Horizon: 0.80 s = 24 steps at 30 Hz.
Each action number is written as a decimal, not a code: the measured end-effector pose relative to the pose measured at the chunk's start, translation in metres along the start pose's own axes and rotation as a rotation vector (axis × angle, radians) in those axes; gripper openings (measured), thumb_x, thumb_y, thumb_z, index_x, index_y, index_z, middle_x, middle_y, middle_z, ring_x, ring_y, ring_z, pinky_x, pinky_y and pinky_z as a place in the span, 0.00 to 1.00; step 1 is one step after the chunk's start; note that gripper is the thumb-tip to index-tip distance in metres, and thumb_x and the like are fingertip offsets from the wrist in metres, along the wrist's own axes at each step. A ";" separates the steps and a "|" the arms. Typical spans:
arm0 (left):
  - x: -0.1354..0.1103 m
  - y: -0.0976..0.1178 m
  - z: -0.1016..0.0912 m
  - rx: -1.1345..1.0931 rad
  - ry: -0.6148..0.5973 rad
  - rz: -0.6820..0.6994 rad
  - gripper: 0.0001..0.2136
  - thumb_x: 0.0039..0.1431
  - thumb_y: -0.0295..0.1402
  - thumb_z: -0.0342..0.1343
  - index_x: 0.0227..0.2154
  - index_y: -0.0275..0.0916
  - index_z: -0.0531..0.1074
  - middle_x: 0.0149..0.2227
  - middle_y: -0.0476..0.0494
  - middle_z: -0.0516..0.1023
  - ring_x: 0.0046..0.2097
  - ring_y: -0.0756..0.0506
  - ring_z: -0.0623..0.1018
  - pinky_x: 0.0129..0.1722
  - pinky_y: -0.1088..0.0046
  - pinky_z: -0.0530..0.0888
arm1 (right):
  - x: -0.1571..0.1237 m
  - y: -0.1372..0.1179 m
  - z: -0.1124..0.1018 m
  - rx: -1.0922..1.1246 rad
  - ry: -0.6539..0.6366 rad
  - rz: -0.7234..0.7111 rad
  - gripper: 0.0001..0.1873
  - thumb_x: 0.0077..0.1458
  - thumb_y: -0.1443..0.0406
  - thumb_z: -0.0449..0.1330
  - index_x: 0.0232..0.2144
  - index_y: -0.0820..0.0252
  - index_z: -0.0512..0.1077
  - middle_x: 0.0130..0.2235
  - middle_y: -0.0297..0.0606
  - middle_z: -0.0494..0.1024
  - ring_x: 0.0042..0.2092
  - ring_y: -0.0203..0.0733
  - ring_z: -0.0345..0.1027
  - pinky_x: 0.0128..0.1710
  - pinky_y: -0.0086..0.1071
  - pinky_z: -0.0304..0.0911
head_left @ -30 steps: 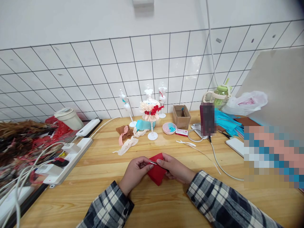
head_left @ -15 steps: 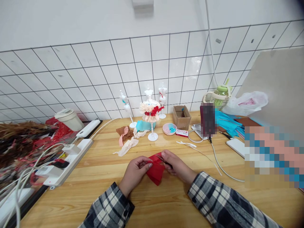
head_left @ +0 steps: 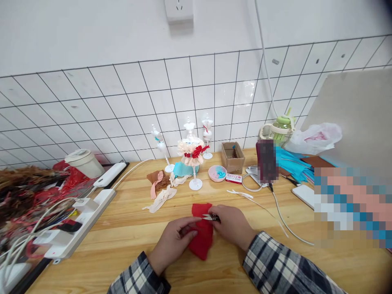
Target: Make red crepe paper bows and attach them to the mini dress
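A piece of red fabric [head_left: 203, 241] is between my hands, just above or on the wooden table; I cannot tell which. My left hand [head_left: 176, 241] grips its left side, thumb and fingers bent at the cloth. Dark-handled thread snips [head_left: 211, 217] are in my closed right hand [head_left: 234, 224]. Their short pointed blades lie parted over the fabric, pointing left close to my left fingertips. Beyond my hands stands a small white dress form [head_left: 196, 183] wearing a ruffled cream skirt [head_left: 186, 149] with a red bow [head_left: 199, 151].
Cloth scraps [head_left: 161, 200] lie left of the form's base. Two further white forms stand behind. To the right are a pink bowl [head_left: 217, 179], a cardboard box [head_left: 233, 163], a phone [head_left: 266, 161] and cables. A power strip [head_left: 82, 222] and a heap of trimmings fill the left.
The red fabric has opened out and hangs lower toward me. My right hand has shifted slightly, and the snips' blades now show. The whole view has tilted up a little.
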State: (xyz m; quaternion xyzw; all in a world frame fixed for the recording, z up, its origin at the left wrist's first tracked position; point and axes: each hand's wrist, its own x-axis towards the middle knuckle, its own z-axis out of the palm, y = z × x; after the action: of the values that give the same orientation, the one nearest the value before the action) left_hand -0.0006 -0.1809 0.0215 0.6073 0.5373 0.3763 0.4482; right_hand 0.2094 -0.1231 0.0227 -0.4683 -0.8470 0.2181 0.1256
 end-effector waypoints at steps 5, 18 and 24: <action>0.008 -0.002 -0.022 -0.387 0.336 -0.145 0.21 0.48 0.37 0.62 0.46 0.38 0.71 0.34 0.44 0.79 0.34 0.47 0.77 0.32 0.74 0.73 | 0.005 0.012 -0.003 0.016 0.110 0.115 0.17 0.57 0.63 0.52 0.49 0.52 0.68 0.46 0.37 0.76 0.46 0.42 0.69 0.43 0.32 0.57; 0.060 -0.020 -0.041 0.534 0.460 0.176 0.14 0.59 0.39 0.49 0.43 0.40 0.73 0.45 0.41 0.77 0.48 0.40 0.74 0.52 0.58 0.68 | 0.004 -0.001 -0.007 -0.002 -0.080 -0.066 0.33 0.36 0.45 0.66 0.45 0.51 0.70 0.41 0.38 0.76 0.42 0.50 0.69 0.39 0.36 0.60; 0.045 -0.003 -0.044 0.975 0.543 0.383 0.13 0.60 0.35 0.51 0.45 0.40 0.72 0.46 0.37 0.74 0.50 0.37 0.71 0.52 0.53 0.66 | 0.002 0.003 -0.011 0.177 0.022 -0.037 0.32 0.47 0.49 0.62 0.53 0.51 0.65 0.49 0.39 0.75 0.47 0.48 0.69 0.45 0.35 0.59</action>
State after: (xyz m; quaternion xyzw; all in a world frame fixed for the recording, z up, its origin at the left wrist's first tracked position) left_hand -0.0365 -0.1297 0.0314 0.7112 0.6248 0.3021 -0.1123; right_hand 0.2148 -0.1169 0.0309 -0.4420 -0.8315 0.2845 0.1797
